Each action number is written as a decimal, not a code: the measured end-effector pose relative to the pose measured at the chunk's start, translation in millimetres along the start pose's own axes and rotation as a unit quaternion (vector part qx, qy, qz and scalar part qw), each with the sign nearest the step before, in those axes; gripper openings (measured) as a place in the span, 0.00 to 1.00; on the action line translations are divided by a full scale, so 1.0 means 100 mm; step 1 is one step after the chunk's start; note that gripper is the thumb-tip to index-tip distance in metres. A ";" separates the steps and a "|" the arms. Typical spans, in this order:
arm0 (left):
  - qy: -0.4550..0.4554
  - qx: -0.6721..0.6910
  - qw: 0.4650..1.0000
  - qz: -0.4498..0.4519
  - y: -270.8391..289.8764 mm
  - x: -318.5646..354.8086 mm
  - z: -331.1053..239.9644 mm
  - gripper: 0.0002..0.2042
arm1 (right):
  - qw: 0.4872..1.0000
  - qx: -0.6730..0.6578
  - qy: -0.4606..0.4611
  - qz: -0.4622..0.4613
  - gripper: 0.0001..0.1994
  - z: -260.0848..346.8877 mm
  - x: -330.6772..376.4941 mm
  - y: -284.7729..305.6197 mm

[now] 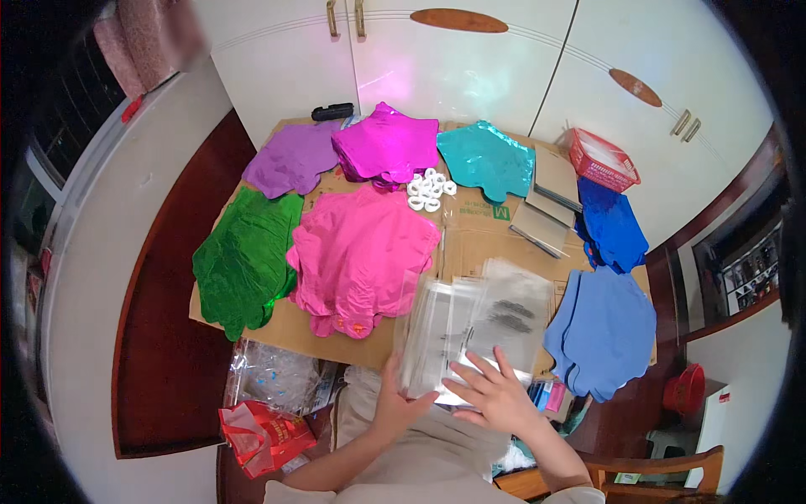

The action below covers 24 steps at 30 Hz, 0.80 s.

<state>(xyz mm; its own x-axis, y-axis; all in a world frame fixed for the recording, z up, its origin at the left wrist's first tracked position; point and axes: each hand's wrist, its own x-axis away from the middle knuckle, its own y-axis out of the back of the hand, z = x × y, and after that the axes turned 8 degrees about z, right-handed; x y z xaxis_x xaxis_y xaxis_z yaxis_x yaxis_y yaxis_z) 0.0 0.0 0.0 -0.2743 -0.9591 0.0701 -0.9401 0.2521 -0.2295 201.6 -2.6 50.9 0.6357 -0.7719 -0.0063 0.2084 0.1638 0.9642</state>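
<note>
Fingers (pixel 484 367) (R) apart atop clr bags (pixel 470 323)

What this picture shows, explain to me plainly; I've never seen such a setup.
No machine here: these are a person's bare left hand and right hand, seen from above by a fisheye camera on that person's head, so straight edges bend. On the cardboard lie stacks of flat colored pieces, including a pink stack and a green stack, plus small white rings. The left hand touches the near left edge of some clear plastic sleeves; the right spreads over them.
</note>
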 end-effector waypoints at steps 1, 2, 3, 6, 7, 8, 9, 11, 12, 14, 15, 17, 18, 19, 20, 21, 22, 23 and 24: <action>-0.019 -0.032 0.999 -0.013 -0.04 -0.02 0.02 0.40 | 1.000 0.001 0.007 0.000 0.24 0.00 -0.01 0.00; -0.039 -0.063 0.997 -0.025 -0.07 -0.03 0.04 0.40 | 1.000 0.002 0.013 0.001 0.24 0.01 -0.01 0.00; -0.043 -0.044 0.998 -0.028 -0.13 -0.08 0.08 0.40 | 1.000 0.011 0.009 0.000 0.24 -0.03 0.01 0.03; -0.047 -0.005 0.998 -0.038 -0.23 -0.15 0.12 0.40 | 1.000 0.021 0.000 -0.003 0.24 -0.09 0.04 0.08; -0.044 -0.003 0.998 -0.041 -0.22 -0.13 0.09 0.40 | 1.000 0.013 -0.001 -0.004 0.24 -0.09 0.04 0.07; -0.041 -0.002 0.998 -0.044 -0.20 -0.11 0.07 0.40 | 1.000 0.005 -0.002 -0.006 0.24 -0.08 0.03 0.06; -0.040 -0.011 0.998 -0.046 -0.17 -0.10 0.10 0.40 | 1.000 0.004 -0.004 -0.005 0.24 -0.07 0.04 0.06; -0.037 -0.031 0.998 -0.049 -0.11 -0.08 0.18 0.40 | 1.000 0.000 -0.007 -0.004 0.24 -0.08 0.06 0.07; -0.040 -0.035 0.997 -0.049 -0.10 -0.08 0.16 0.40 | 1.000 0.002 -0.008 -0.004 0.23 -0.09 0.07 0.07; -0.047 -0.041 0.997 -0.048 -0.09 -0.06 0.12 0.40 | 1.000 0.008 -0.011 -0.003 0.23 -0.11 0.08 0.07; -0.044 -0.036 0.997 -0.046 -0.09 -0.05 0.11 0.40 | 1.000 0.011 -0.011 -0.002 0.23 -0.12 0.09 0.06; -0.036 -0.024 0.998 -0.044 -0.08 -0.03 0.10 0.39 | 1.000 0.018 -0.010 0.001 0.23 -0.13 0.10 0.07; -0.039 -0.040 0.997 -0.046 -0.07 -0.02 0.11 0.39 | 0.999 0.021 -0.027 -0.015 0.24 -0.13 0.10 0.06; -0.041 -0.055 0.996 -0.048 -0.06 -0.01 0.13 0.39 | 0.998 0.023 -0.043 -0.032 0.25 -0.12 0.09 0.06; -0.044 -0.070 0.995 -0.050 -0.05 -0.01 0.14 0.39 | 0.997 0.026 -0.059 -0.048 0.25 -0.12 0.08 0.07; -0.046 -0.065 0.996 -0.049 -0.04 0.00 0.13 0.39 | 0.997 0.027 -0.063 -0.045 0.26 -0.12 0.07 0.08; -0.048 -0.061 0.996 -0.048 -0.03 0.01 0.13 0.38 | 0.996 0.029 -0.068 -0.042 0.27 -0.13 0.06 0.10; -0.051 -0.057 0.996 -0.047 -0.03 0.02 0.12 0.38 | 0.996 0.030 -0.072 -0.039 0.28 -0.14 0.04 0.11; -0.049 -0.060 0.996 -0.047 -0.02 0.03 0.10 0.38 | 0.996 0.036 -0.068 -0.041 0.28 -0.14 0.03 0.13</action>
<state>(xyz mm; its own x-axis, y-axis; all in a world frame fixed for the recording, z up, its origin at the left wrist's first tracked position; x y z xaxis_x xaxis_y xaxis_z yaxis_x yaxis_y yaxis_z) 3.1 -4.5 -8.7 -0.1675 -0.9858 -0.0097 -0.9798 0.1676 -0.1091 216.5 5.3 59.6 0.5110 -0.8578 -0.0553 0.1983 0.0550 0.9786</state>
